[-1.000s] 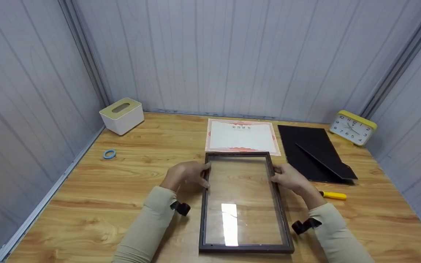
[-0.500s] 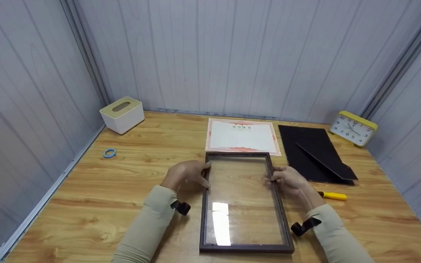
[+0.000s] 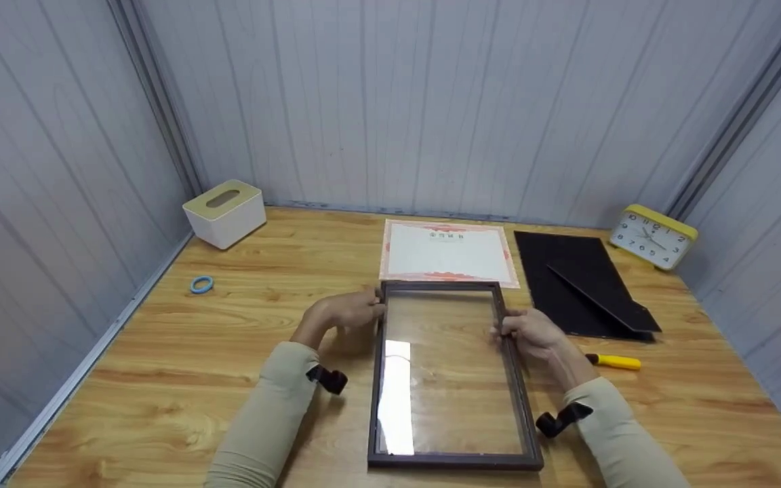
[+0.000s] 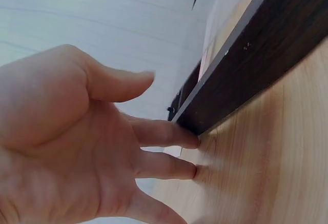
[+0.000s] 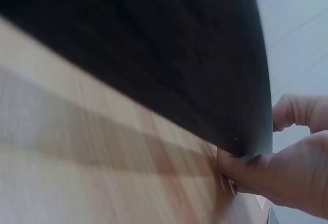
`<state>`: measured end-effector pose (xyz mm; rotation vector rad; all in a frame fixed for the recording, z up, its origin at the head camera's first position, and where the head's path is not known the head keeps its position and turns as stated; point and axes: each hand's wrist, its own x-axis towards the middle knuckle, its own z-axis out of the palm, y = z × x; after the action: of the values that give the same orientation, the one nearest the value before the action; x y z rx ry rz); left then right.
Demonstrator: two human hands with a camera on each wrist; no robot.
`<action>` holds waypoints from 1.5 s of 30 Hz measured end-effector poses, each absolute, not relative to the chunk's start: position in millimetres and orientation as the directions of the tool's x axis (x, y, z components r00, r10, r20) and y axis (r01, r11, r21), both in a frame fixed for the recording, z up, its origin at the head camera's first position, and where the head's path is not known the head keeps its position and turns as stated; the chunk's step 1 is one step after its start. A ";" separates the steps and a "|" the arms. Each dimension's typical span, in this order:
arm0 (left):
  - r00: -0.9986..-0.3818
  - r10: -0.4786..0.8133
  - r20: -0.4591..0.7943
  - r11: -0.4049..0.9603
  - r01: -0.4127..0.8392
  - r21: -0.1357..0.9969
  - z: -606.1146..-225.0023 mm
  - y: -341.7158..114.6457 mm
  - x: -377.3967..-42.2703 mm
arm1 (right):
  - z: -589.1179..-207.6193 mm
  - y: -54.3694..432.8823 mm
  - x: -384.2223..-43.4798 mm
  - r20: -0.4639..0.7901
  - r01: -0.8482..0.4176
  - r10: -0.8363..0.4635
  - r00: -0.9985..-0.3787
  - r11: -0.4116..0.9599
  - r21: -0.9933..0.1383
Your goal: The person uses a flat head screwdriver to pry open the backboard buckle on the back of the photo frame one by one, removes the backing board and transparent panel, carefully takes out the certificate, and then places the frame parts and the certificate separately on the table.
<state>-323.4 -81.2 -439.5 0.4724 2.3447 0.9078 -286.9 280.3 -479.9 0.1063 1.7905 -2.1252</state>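
Observation:
A dark brown picture frame (image 3: 455, 461) with a clear pane (image 3: 458, 379) lies lengthwise in front of me on the wooden table. My left hand (image 3: 346, 312) is at its upper left side; the left wrist view shows the fingers (image 4: 164, 165) stretched out, tips at the table and the frame's lower edge, the thumb lifted away. On the opposite side my right hand (image 3: 536, 332) pinches the frame's right rail between thumb and fingers. In the right wrist view a digit (image 5: 241, 170) reaches beneath the frame's dark side (image 5: 154, 49), which stands above the tabletop.
Behind the frame lies a red-bordered certificate (image 3: 448, 251). Black boards (image 3: 560, 264) and a yellow-handled tool (image 3: 617, 362) are to the right, with a yellow clock (image 3: 655, 237) beyond. A tissue box (image 3: 224, 217) and a blue ring (image 3: 201, 285) are on the left.
My left thumb has come off the frame's left rail. The right hand has shifted its grip on the right rail, and the bright reflection in the pane has slid left.

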 end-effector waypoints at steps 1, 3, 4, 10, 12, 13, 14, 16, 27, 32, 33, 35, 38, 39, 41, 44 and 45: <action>-0.779 0.491 -0.390 0.698 0.084 0.711 -439.0 -81.2 -323.5 | -479.1 280.3 -286.6 -0.285 0.316 -0.218 -0.934 -0.127 -0.940; -0.783 0.478 -0.398 0.675 0.038 0.737 -438.1 -81.0 -323.4 | -477.9 280.1 -286.1 -0.286 0.314 -0.209 -0.935 -0.115 -0.943; -0.781 0.477 -0.402 0.661 0.018 0.750 -437.9 -80.8 -323.4 | -477.8 280.3 -286.1 -0.285 0.312 -0.208 -0.936 -0.111 -0.944; -0.779 0.460 -0.426 0.668 -0.013 0.744 -438.6 -77.1 -323.5 | -478.0 280.5 -286.0 -0.283 0.311 -0.211 -0.935 -0.112 -0.944; -0.782 0.454 -0.427 0.680 -0.005 0.734 -438.9 -76.1 -323.5 | -478.1 280.0 -285.9 -0.287 0.317 -0.214 -0.934 -0.117 -0.941; -0.784 0.453 -0.424 0.682 -0.001 0.731 -439.1 -75.5 -323.4 | -478.3 280.0 -285.8 -0.289 0.318 -0.215 -0.933 -0.117 -0.941; -0.784 0.456 -0.421 0.685 0.007 0.729 -439.3 -75.2 -323.2 | -478.5 279.8 -285.7 -0.291 0.321 -0.213 -0.933 -0.122 -0.939; -0.789 0.453 -0.416 0.692 0.017 0.722 -439.1 -74.8 -322.1 | -478.7 279.3 -285.3 -0.295 0.326 -0.211 -0.932 -0.128 -0.937; -0.803 0.485 -0.345 0.704 0.125 0.699 -439.4 -75.1 -317.8 | -472.9 268.6 -280.7 -0.222 0.184 -0.183 -0.958 0.205 -0.961; -0.804 0.480 -0.351 0.712 0.123 0.692 -440.4 -73.3 -318.3 | -471.6 265.5 -278.9 -0.203 0.130 -0.092 -0.975 0.503 -0.854; -0.804 0.480 -0.351 0.713 0.124 0.690 -440.3 -72.7 -318.3 | -472.2 265.9 -278.6 -0.210 0.132 -0.092 -0.973 0.522 -0.842; -0.801 0.481 -0.357 0.714 0.121 0.690 -440.4 -71.8 -318.5 | -474.3 267.1 -278.4 -0.223 0.140 -0.085 -0.971 0.552 -0.822; -0.796 0.488 -0.359 0.714 0.127 0.688 -441.4 -70.3 -318.3 | -477.1 267.9 -277.9 -0.232 0.148 -0.079 -0.970 0.565 -0.811; -0.796 0.486 -0.360 0.716 0.127 0.686 -441.6 -70.2 -318.1 | -477.7 268.0 -277.7 -0.233 0.147 -0.079 -0.969 0.572 -0.807; -0.797 0.484 -0.360 0.718 0.127 0.684 -441.5 -69.8 -318.0 | -478.0 267.6 -277.4 -0.224 0.136 -0.081 -0.971 0.583 -0.801; -0.801 0.480 -0.358 0.719 0.125 0.684 -441.1 -70.2 -317.7 | -478.4 266.9 -276.9 -0.185 0.092 -0.084 -0.979 0.628 -0.772; -0.803 0.476 -0.359 0.718 0.120 0.685 -440.9 -70.3 -317.4 | -478.6 266.8 -276.9 -0.168 0.073 -0.088 -0.982 0.643 -0.763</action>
<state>-317.4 -70.3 -440.9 0.4531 2.3990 0.9065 -276.9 266.8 -478.6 -0.0117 2.6716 -1.2528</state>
